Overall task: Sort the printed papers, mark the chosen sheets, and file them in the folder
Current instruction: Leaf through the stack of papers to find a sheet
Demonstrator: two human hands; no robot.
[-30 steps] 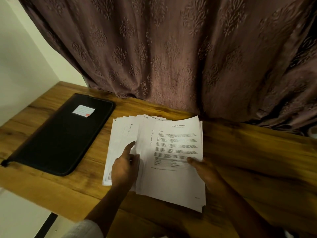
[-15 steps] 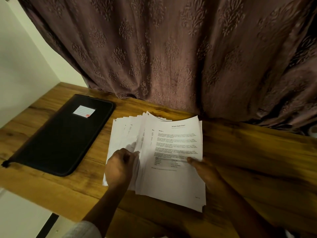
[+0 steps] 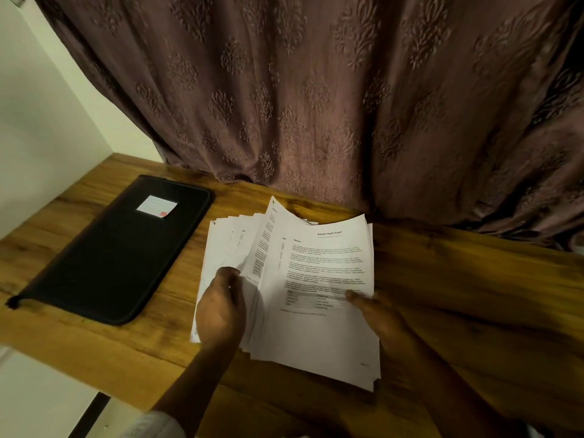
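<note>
Printed papers (image 3: 316, 279) between left hand (image 3: 221, 311) and right hand (image 3: 379, 314), both grips pinching sheets; closed folder (image 3: 117, 248) alongside

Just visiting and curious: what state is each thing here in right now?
folder: closed, flat on the table.
papers: fanned stack, one sheet lifted at left.
left hand: fingers pinching the lifted sheet.
right hand: thumb on top, gripping the right edge.
curtain: drawn.

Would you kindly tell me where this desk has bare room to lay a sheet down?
The widest bare wood of the desk lies right of the papers, bordered by the curtain behind. A narrow strip runs between the folder and the papers. The middle is crowded: left hand and right hand hold the fanned sheets.
</note>
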